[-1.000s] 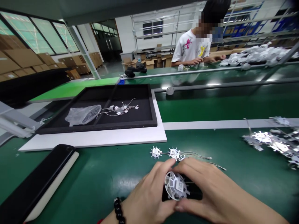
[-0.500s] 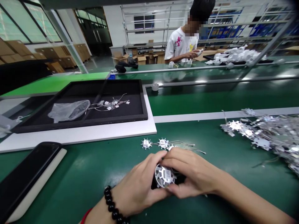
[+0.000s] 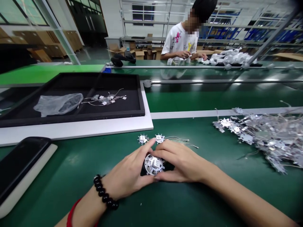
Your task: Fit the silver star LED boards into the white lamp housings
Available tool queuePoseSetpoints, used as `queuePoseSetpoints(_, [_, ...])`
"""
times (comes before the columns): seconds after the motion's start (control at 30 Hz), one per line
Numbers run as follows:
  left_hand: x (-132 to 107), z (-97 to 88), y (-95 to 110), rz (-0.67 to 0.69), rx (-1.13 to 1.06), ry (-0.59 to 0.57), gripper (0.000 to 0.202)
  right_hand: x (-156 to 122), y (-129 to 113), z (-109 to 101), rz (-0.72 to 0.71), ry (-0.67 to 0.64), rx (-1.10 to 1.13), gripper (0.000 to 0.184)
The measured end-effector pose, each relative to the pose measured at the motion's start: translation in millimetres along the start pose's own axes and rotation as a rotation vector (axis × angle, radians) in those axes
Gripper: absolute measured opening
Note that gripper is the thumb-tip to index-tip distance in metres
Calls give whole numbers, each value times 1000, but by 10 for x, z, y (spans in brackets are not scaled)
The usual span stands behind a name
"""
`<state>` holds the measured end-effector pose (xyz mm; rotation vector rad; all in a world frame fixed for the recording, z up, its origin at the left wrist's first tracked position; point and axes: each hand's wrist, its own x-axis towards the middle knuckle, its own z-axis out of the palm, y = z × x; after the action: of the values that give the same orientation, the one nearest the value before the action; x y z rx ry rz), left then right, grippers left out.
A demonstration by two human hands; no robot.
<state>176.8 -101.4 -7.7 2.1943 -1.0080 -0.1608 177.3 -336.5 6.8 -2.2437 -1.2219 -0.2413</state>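
Observation:
Between my two hands is a round white housing (image 3: pixel 147 166) with a silver, spoked metal plate (image 3: pixel 155 163) at its open face. A small pale square sits in the middle of that plate. My left hand (image 3: pixel 132 170) curls around the housing's left side, thumb below and fingers above. From the right, my right hand (image 3: pixel 181 160) pinches the plate's edge with its thumb low and fingers on top. Just beyond my fingertips, a spoked plate (image 3: pixel 142 139) and a second spoked plate (image 3: pixel 159 138) lie on the green work surface (image 3: pixel 113 149), with thin wires trailing right.
At right is a heap of spoked metal plates (image 3: pixel 262 135). A black tray (image 3: pixel 123 113) holds a plastic bag (image 3: pixel 59 104) and several wired pieces (image 3: pixel 106 99). A black-topped device (image 3: pixel 23 167) lies at left. Across the line, a person (image 3: pixel 181 41) handles white parts near a white pile (image 3: pixel 232 58).
My view has shifted, so the scene sits higher and further left. My hands keep hold of the housing and plate. The person opposite has moved their hands apart, one towards the white pile.

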Motion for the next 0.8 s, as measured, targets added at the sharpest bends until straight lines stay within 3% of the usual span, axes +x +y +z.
queuePoseSetpoints(0.13, [44,-33,60,9,-97,-89,100,2,24,-58,-114,-16,36,48])
queuePoseSetpoints(0.33, [44,-55,82,103,-161,-157,106,-33,13,22,-144,12,101,49])
queuePoseSetpoints(0.43, [16,-8,100,129,-34,-37,97,-27,1,107,-80,100,47,52])
queuePoseSetpoints(0.53, [8,14,119,68,34,61,86,21,-33,84,-52,254,98,53])
queuePoseSetpoints(0.67, [20,-50,111,35,-45,-69,90,35,24,-116,23,313,197,54])
queuePoseSetpoints(0.8, [16,-105,108,88,-38,-179,99,-70,292,-283,279,221,-52,44])
